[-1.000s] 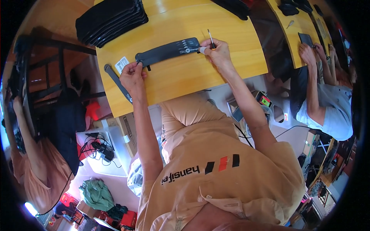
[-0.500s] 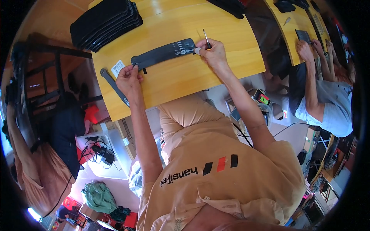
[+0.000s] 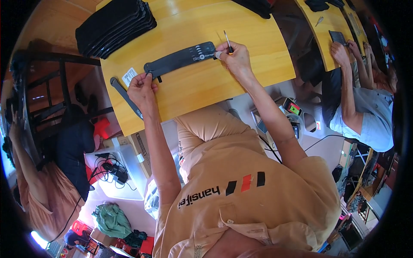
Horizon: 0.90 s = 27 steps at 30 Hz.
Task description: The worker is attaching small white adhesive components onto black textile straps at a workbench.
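Observation:
A wide black strap [image 3: 174,58] with white printing stretches between my two hands above the wooden table [image 3: 193,88]. My left hand [image 3: 143,89] pinches its rounded left end between thumb and fingers. At the other end, my right hand [image 3: 237,59] is closed, its fingertips against the strap's edge. A thin pointed metal tool [image 3: 227,38] also sticks up from that hand; its handle is mostly hidden, so its exact kind is unclear. A pale wrap covers one right fingertip. Left of my left hand lies another narrow-looking black strap [image 3: 124,96], beside a white printed label [image 3: 129,76].
A tall stack of black straps [image 3: 116,30] stands at the table's far left, with more black pieces [image 3: 254,6] at the far right edge. Right of me a co-worker [image 3: 361,112] handles a dark piece at another table [image 3: 320,43]. A black metal frame [image 3: 64,81] stands left.
Both hands keep their grip on the strap. Hands, strap and table items appear slightly farther left, and the strap's printed face shows a little flatter.

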### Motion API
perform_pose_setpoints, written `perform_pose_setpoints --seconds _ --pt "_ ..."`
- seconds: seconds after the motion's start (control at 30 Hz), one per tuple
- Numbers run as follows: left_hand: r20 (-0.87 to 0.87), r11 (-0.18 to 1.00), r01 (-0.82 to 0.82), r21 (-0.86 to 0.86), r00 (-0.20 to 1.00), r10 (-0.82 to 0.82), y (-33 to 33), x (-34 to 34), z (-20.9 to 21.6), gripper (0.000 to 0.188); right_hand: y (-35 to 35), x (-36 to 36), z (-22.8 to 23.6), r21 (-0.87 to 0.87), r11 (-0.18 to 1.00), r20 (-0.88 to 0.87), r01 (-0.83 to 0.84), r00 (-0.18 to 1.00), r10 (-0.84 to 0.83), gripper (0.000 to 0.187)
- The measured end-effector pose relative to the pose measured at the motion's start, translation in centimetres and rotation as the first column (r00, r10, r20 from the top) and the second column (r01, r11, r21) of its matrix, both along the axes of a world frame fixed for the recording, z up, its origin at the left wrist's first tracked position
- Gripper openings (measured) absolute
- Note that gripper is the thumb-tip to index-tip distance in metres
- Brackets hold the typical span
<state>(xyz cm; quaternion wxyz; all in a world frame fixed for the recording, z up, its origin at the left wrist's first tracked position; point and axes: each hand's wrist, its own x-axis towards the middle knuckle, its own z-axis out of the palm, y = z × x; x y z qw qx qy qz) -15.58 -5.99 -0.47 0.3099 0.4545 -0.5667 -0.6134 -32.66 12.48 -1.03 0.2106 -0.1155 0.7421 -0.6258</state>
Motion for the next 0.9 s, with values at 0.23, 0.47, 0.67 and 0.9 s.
perform_pose_setpoints --seconds 0.23,0.47,0.67,0.9 --pt "0.01 1.0 -0.004 -0.009 1.0 0.004 -0.11 -0.06 0.0 0.008 -0.1 -0.02 -0.08 0.011 1.0 -0.023 0.006 1.0 -0.006 0.006" --pt "-0.003 1.0 -0.007 -0.002 1.0 0.007 0.01 -0.17 0.0 0.008 -0.05 -0.14 -0.17 0.086 0.996 -0.045 0.02 0.999 -0.017 0.006" --pt "0.01 1.0 -0.008 -0.011 1.0 0.008 -0.16 -0.07 -0.15 0.008 -0.2 0.07 0.2 0.107 0.994 -0.053 0.032 0.998 -0.027 0.006" --pt "0.032 0.999 -0.029 -0.03 0.999 0.03 0.01 -0.32 0.04 0.01 -0.17 -0.19 -0.44 0.078 0.996 -0.052 0.037 0.998 -0.033 0.006"
